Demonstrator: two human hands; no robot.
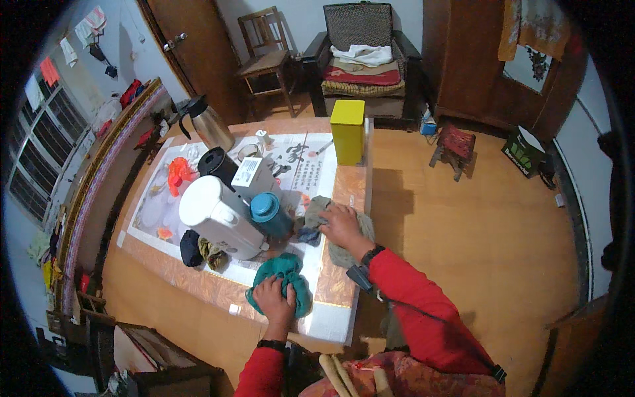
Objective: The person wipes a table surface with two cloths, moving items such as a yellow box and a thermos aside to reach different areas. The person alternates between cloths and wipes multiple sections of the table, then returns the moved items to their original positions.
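My left hand (276, 301) rests on a bunched green cloth (293, 270) near the table's front edge. Further right, my right hand (342, 226) lies on a crumpled grey-green cloth (317, 208), part of which spreads towards the table's right side. Whether the fingers of either hand grip the fabric is not plain. A small dark blue cloth (309, 236) lies just left of the grey-green one. Left of my left hand sit a dark rolled cloth (191, 248) and a patterned olive cloth (212, 254), side by side.
On the table (342, 293) stand a white electric kettle (223, 218), a blue bottle (270, 216), a white box (255, 178), a black-lidded container (216, 164), a steel vacuum jug (211, 124) and a yellow canister (347, 134). An orange-red plastic bag (179, 174) lies behind the kettle.
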